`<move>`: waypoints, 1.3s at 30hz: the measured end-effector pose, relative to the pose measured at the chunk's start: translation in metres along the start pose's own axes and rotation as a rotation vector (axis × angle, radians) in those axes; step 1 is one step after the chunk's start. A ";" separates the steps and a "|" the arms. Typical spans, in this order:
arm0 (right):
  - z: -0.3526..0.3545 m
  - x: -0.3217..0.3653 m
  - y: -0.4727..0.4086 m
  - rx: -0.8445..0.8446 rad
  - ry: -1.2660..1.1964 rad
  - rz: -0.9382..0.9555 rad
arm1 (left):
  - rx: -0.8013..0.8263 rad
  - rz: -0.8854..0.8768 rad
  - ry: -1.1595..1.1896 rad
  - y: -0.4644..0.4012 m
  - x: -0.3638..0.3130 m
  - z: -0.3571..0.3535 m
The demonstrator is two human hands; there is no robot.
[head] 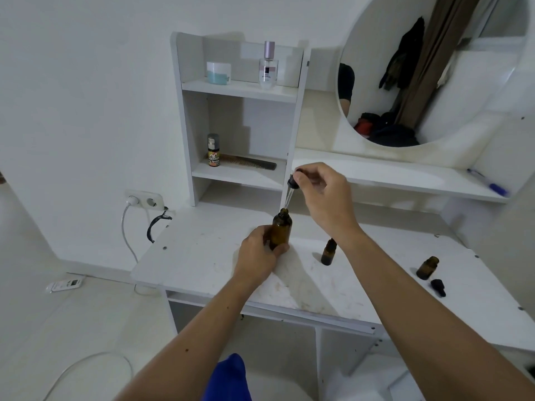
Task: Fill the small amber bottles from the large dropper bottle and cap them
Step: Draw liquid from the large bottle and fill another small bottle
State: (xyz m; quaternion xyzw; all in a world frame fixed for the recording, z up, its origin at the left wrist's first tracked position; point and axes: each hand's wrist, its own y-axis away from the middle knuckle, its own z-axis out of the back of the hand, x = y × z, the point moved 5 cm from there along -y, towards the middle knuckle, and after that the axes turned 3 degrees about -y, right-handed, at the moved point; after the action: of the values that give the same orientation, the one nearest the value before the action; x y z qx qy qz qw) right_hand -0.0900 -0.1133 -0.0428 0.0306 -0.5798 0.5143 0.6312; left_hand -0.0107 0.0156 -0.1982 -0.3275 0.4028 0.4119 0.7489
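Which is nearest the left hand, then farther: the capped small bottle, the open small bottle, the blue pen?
1. Capped small bottle, just right of the left hand.
2. Open small bottle, farther right on the desk.
3. Blue pen, on the far right ledge.

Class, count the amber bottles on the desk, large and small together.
3: the large bottle held by the left hand, one small bottle beside the right wrist, another near the right edge.

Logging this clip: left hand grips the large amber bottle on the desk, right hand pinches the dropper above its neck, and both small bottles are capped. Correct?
Not quite. In the head view, the far-right small bottle stands open, its cap beside it on the desk.
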 end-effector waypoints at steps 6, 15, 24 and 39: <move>0.034 0.004 0.003 -0.088 -0.058 -0.003 | -0.111 0.055 0.065 0.024 0.005 0.003; 0.114 -0.033 0.033 -0.192 -0.042 -0.086 | 0.058 -0.082 0.122 0.076 -0.038 -0.065; 0.173 -0.061 0.068 -0.263 0.042 -0.179 | 0.192 -0.191 0.048 0.064 -0.079 -0.138; 0.182 -0.093 0.072 -0.298 0.011 -0.176 | 0.173 -0.163 0.070 0.029 -0.085 -0.178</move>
State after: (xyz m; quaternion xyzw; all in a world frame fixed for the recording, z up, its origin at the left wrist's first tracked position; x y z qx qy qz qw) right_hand -0.2480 -0.2517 -0.0947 -0.0155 -0.6411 0.3658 0.6745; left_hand -0.1245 -0.1476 -0.2107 -0.3075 0.4346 0.3016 0.7910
